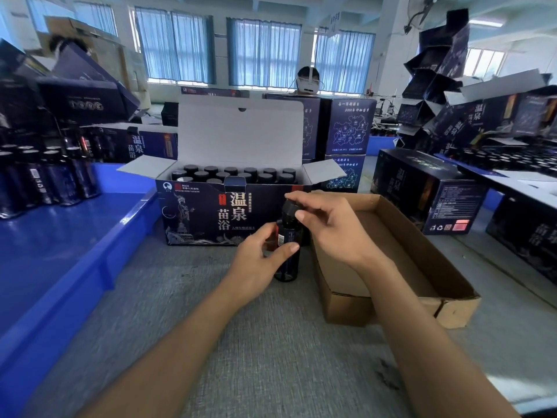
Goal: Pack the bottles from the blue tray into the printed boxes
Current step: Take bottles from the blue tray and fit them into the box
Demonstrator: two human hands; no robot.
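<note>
On the grey table (241, 342), blue tray (60, 251) at left with bottles (45, 182) at its far end, open printed box (211, 215) of capped bottles (235, 173), left hand (256, 260) gripping 1 dark bottle (289, 232) before the box, right hand (328, 227) pinching its cap (290, 206)

**Readable print, mostly on box fronts**

Open dark navy printed cardboard box (211, 212), front face: "PICC" in white at top left, and large pale characters "温泉苗浴" beside a red seal. Behind it to the left, shut navy box (144, 144): "温泉苗浴" again. To its right, navy box lying on its side (422, 188): "温泉", with recycling marks on the end panel. Behind it, stacked navy map-printed boxes (346, 128): "3000" in a line of script. Dark bottle (291, 232) in front of it: label too small to read.
</note>
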